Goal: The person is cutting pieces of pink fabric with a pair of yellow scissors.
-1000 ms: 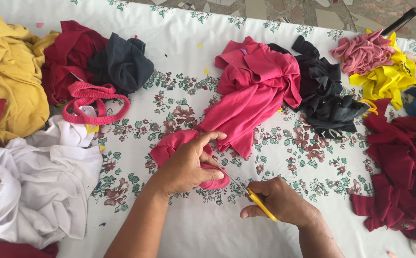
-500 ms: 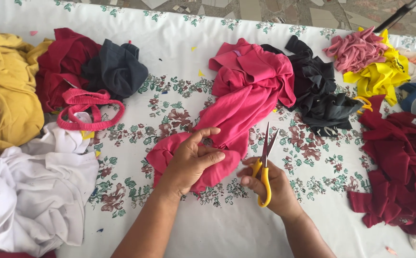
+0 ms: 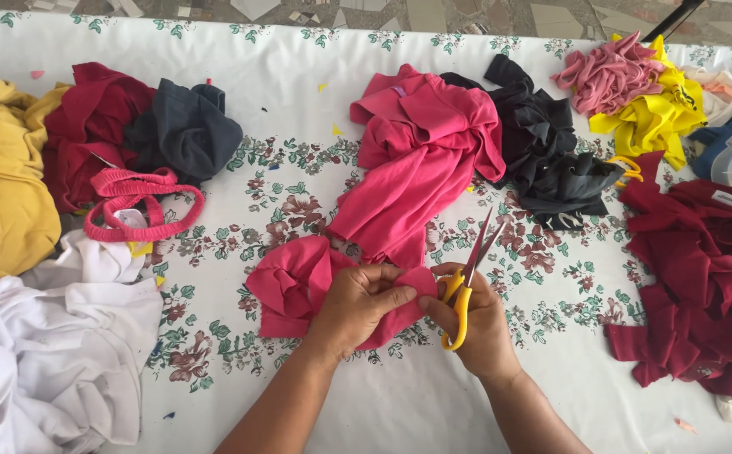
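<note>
My left hand (image 3: pixel 364 304) pinches the near end of a pink cloth (image 3: pixel 421 168) that trails from a heap at the table's middle down toward me. Its bunched lower part (image 3: pixel 290 286) lies just left of that hand. My right hand (image 3: pixel 475 318) grips yellow-handled scissors (image 3: pixel 464 286) with the blades parted and pointing up and away, right beside the cloth's edge. Both hands nearly touch over the flowered tablecloth (image 3: pixel 542 294).
Cloth piles ring the table: white (image 3: pixel 55 353) and yellow (image 3: pixel 0 185) at left, dark red and grey (image 3: pixel 181 126) behind, black (image 3: pixel 551 160) at centre right, maroon strips (image 3: pixel 702 269) at right, pink and yellow scraps (image 3: pixel 635 92) far right. A pink looped band (image 3: pixel 139 202) lies left.
The scissors swung from lying low under the cloth to pointing upward with blades apart. My left hand gathered the pink cloth's end and drew it closer to my right hand.
</note>
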